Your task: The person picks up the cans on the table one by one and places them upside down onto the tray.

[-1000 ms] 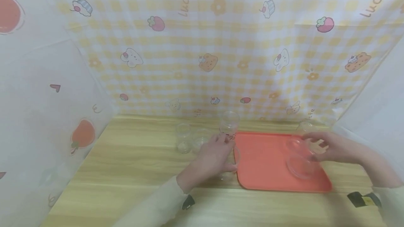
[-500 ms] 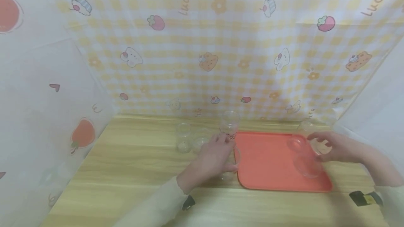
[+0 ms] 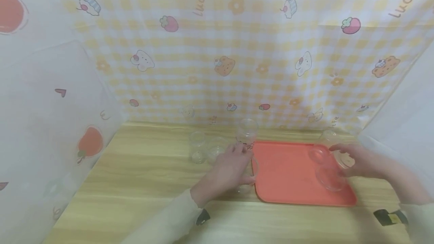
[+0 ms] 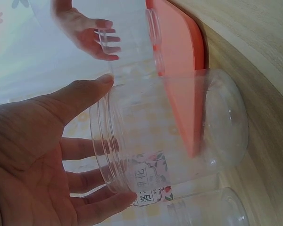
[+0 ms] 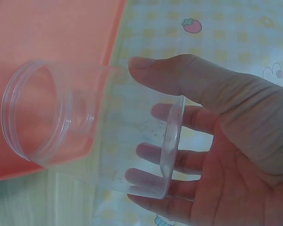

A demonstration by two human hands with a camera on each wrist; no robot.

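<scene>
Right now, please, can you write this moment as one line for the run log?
left hand: grips upright jar | right hand: holds upside-down jar, mouth facing red tray

The left jar [image 4: 165,127], transparent with a ringed neck and rounded base, is upright just beside the left edge of the coral tray [image 3: 285,176], its rim gripped by the left hand [image 3: 227,170]. The right jar [image 5: 94,132], transparent and straight-walled, is inverted over the tray's right part, its base end held in the right hand [image 3: 366,161].

Head view: jar [image 3: 255,168] partly behind left grip [image 3: 228,170]
</scene>
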